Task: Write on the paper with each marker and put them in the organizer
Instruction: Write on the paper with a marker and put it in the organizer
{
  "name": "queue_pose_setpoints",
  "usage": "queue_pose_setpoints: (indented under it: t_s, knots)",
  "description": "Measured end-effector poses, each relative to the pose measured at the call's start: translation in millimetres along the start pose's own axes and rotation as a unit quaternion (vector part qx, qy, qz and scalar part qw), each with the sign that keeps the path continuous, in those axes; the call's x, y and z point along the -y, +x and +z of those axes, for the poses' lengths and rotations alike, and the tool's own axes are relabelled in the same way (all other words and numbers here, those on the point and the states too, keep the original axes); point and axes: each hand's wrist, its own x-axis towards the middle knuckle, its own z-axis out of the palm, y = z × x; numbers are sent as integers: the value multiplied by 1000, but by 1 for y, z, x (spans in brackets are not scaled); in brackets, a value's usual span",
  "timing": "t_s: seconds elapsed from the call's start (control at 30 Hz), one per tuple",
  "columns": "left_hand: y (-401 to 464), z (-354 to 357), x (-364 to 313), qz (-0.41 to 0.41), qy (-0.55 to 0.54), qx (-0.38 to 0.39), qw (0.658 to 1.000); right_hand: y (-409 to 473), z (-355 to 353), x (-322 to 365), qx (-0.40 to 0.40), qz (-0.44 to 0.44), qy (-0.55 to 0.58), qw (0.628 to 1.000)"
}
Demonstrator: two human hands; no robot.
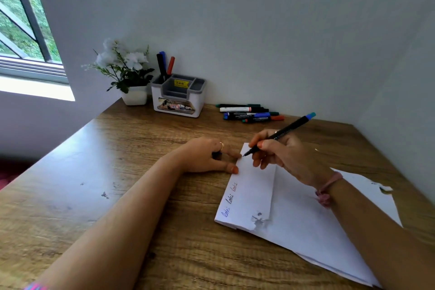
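Note:
My right hand grips a black marker with a blue end, its tip resting at the far left corner of the folded white paper. My left hand presses the paper's left edge with fingertips and holds a small dark cap under its fingers. Three short written words in blue, black and red run along the paper's left margin. The white and grey organizer stands at the back with three markers upright in its left compartment. Several loose markers lie to its right.
A white pot of artificial white flowers stands left of the organizer by the wall. A window is at the far left. The wooden desk fills a corner, with walls behind and to the right. The paper has torn spots near its lower fold.

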Motion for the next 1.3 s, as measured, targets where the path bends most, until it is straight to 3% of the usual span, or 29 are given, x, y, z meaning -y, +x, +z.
queue_pose_setpoints:
  t_s: [0.37, 0.6, 1.3]
  knots:
    - [6, -1, 5, 36, 15, 8, 999, 8, 4, 8, 146, 46, -163, 975]
    - [6, 1, 6, 42, 13, 3, 999, 13, 13, -22, 37, 7, -112, 993]
    - [3, -3, 3, 34, 3, 22, 999, 10, 18, -28, 93, -13, -113, 989]
